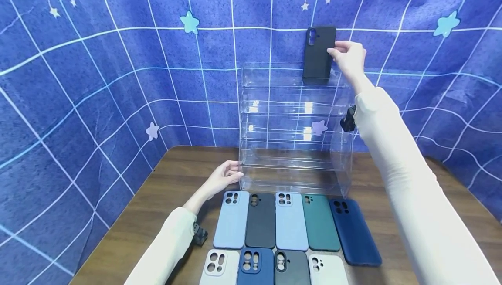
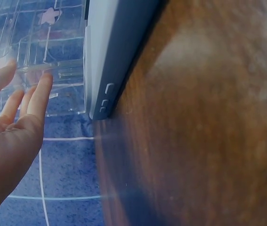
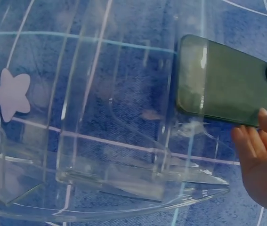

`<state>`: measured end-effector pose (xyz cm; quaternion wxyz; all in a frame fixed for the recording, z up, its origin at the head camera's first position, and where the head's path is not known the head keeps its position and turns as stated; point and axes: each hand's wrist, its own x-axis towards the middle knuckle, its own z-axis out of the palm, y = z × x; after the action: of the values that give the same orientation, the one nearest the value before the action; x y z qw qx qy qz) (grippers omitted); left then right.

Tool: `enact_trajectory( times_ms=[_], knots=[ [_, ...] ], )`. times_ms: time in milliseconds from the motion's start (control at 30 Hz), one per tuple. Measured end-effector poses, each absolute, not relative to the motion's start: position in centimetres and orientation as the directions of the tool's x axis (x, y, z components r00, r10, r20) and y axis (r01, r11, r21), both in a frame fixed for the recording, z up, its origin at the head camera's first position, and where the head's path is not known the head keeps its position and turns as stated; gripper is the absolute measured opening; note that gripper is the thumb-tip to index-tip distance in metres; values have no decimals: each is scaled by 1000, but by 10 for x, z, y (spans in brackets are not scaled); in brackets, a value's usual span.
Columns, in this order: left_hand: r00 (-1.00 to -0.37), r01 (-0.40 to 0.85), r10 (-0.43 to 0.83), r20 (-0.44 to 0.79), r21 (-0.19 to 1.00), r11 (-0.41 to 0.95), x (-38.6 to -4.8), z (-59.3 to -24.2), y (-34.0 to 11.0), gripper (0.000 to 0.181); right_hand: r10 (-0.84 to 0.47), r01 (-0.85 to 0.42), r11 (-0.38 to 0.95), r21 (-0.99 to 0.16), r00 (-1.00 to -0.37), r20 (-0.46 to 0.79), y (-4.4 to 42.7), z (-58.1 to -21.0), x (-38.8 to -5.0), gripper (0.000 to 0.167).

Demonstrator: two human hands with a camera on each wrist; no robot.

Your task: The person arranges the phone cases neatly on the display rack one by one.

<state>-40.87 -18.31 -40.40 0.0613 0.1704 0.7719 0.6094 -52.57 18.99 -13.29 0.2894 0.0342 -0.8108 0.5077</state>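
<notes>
My right hand (image 1: 350, 60) pinches the right edge of a black phone case (image 1: 318, 54) between thumb and fingers. The case stands upright with its camera cutout at the top. Its lower end sits behind the front lip of the top tier of a clear plastic display rack (image 1: 290, 161), as the right wrist view also shows for the case (image 3: 227, 80). Low down, my left hand (image 1: 222, 178) touches the rack's left side. Its fingers (image 2: 40, 96) look mostly straight, with the thumb apart from them in the left wrist view.
In front of the rack lie phone cases in two rows: light blue (image 1: 230, 226), black (image 1: 260, 226), another light blue (image 1: 291, 226), green (image 1: 321, 228) and dark blue (image 1: 357, 235), with more nearer me. A blue gridded cloth (image 1: 188, 80) hangs behind the wooden table (image 1: 133, 228).
</notes>
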Motion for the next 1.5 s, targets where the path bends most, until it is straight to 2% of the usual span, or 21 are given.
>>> enact_trajectory(
  times_ms=[167,467,567,700,800,1200,1500],
  knots=[
    [-937,184,332,109,961,205,-403,-398,-181,47,211,-329,597,-732,-815,539,187,-137,-526,41],
    [-937,183,331,109,963,200,-412,-409,-184,47,277,-321,468,-823,-832,482,183,-132,-529,36],
    [-939,190,325,115,959,210,-420,-417,-185,47,266,-304,604,-736,-794,546,181,-133,-528,33],
    [-936,208,328,129,953,220,-423,-421,-185,49,195,-251,808,-533,-739,645,178,-138,-526,35],
    [-931,218,336,139,953,210,-423,-422,-187,49,148,-241,849,-470,-746,649,177,-144,-524,39],
    [-929,220,339,146,956,192,-421,-425,-187,48,96,-293,830,-475,-764,638,186,-156,-508,48],
    [-935,244,319,156,934,260,-424,-422,-186,49,16,-404,799,-445,-726,688,193,-159,-491,46]
  ],
)
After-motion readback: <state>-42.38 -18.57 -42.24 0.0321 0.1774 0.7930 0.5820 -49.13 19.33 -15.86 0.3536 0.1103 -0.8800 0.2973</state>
